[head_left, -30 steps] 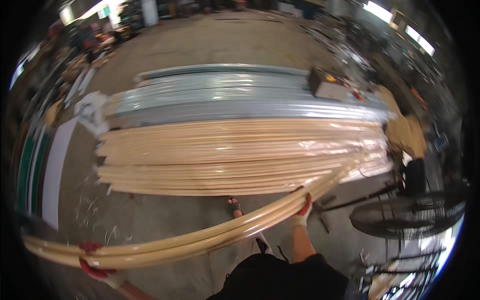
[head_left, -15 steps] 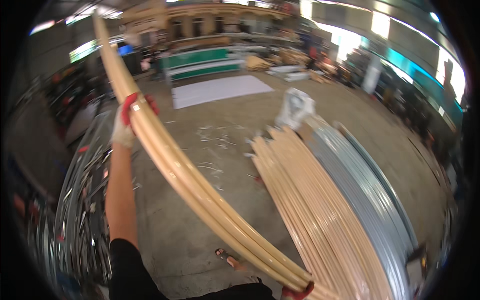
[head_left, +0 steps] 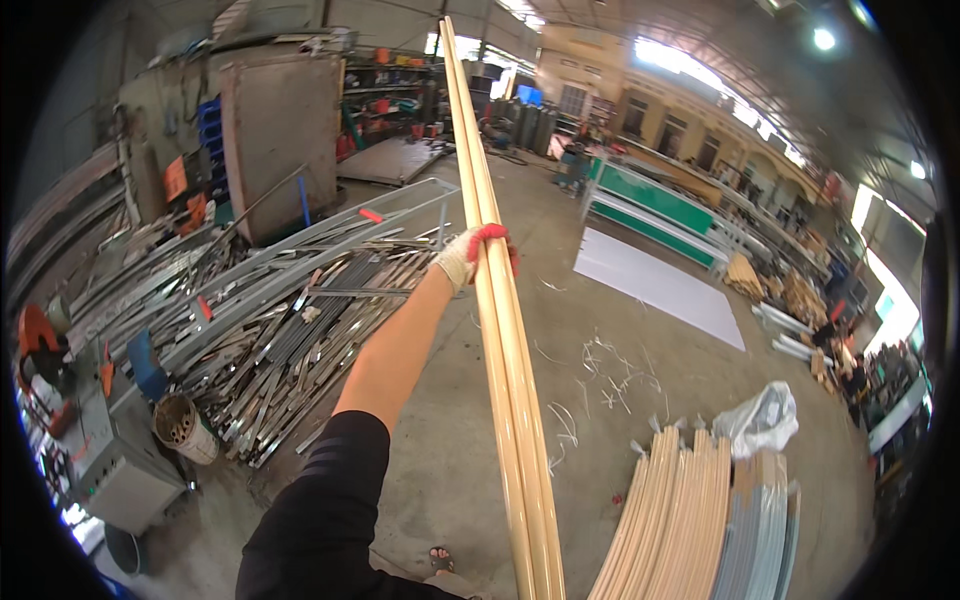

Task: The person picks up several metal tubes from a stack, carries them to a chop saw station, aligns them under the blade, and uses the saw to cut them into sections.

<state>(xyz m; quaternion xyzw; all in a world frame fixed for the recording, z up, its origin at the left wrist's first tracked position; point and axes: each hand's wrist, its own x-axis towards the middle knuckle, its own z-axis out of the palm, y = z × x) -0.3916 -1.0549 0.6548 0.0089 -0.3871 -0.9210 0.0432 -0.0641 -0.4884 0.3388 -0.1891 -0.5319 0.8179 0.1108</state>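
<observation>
Lying within curled left fingers [head_left: 490,232]: tan tubes [head_left: 511,370]

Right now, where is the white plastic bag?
In the head view, the white plastic bag sits at lower right, by the far ends of the stacked tan tubes and grey tubes.

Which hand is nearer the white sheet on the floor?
Left, judging by what shows. The left hand, gripping the beige tubes, is stretched forward, left of the white sheet; the right hand is out of view.
</observation>
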